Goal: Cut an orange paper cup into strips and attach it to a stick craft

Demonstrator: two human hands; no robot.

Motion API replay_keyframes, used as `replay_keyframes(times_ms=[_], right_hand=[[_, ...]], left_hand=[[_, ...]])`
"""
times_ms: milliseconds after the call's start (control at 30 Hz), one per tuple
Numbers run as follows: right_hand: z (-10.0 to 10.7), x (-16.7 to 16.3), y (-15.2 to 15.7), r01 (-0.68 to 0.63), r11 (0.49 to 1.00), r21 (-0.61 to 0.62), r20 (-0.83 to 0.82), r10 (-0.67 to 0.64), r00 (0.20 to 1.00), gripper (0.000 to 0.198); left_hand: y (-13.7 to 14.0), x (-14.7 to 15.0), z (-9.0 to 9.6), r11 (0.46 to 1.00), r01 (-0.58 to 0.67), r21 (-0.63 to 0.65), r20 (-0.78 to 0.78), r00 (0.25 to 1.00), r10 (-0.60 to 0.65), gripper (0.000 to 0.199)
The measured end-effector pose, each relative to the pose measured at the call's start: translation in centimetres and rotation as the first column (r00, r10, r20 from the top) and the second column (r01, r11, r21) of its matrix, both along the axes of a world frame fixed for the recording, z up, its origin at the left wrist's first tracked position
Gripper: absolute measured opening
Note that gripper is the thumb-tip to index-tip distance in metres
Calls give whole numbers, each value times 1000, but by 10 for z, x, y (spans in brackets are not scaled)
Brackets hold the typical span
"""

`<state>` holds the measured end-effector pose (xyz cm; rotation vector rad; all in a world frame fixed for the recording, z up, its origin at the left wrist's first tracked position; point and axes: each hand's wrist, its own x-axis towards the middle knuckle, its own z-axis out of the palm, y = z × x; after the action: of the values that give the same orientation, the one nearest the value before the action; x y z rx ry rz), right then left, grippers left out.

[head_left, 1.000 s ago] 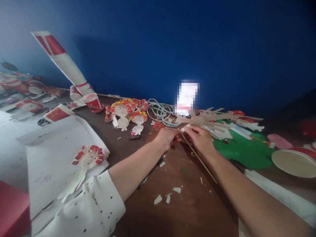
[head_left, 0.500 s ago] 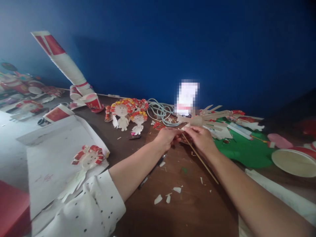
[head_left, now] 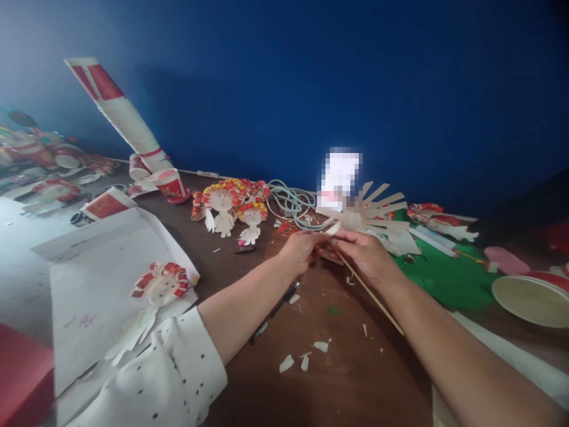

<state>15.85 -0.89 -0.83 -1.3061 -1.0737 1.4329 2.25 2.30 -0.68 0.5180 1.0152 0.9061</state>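
Note:
My left hand (head_left: 303,252) and my right hand (head_left: 362,255) meet over the table, both closed, fingertips nearly touching. Between them lies the upper end of a thin wooden stick (head_left: 373,298), slanting down to the right past my right palm. A pale paper piece cut into fanned strips (head_left: 353,221) rises just beyond my fingers, its near strip bent up at my fingertips. My right fingers pinch this strip and the stick together. The left fingers curl round the stick's end, partly hidden from view.
Paper dolls (head_left: 221,204) with red and yellow hair stand behind, by a coiled grey cable (head_left: 291,201). A bright blurred screen (head_left: 340,178) leans at the blue wall. White paper (head_left: 98,296) lies left, green sheet (head_left: 444,276) right. Paper scraps (head_left: 287,363) and a black pen (head_left: 273,317) lie nearer.
The fanned strips have turned and spread more upright, and the near strip now bends up at my fingertips. My right hand has shifted slightly right; the view has moved a little.

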Motion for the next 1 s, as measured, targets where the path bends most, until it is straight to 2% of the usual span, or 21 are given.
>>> replay_keyframes(times_ms=[167,333,633,867,1000], right_hand=[[-1,-2,0,-18,998,-65,-135,10,991,27],[0,-2,0,16,994,-105,-166,-34,986,25],[0,2,0,-9,996,-90,-149,-5,989,25],[1,0,-2,-3,997,-71,-120,-5,993,22],[4,-3,-4,24,999,-21,3,-24,1000,21]], left_hand=[[-1,0,1,1000,-10,-5,10,1000,10,17],[0,0,0,1000,14,-7,14,1000,-14,14],[-1,-5,4,989,141,-35,34,990,-139,5],[-2,-4,0,988,155,-28,18,988,-154,6],[0,-3,-4,993,113,-27,10,994,-113,7]])
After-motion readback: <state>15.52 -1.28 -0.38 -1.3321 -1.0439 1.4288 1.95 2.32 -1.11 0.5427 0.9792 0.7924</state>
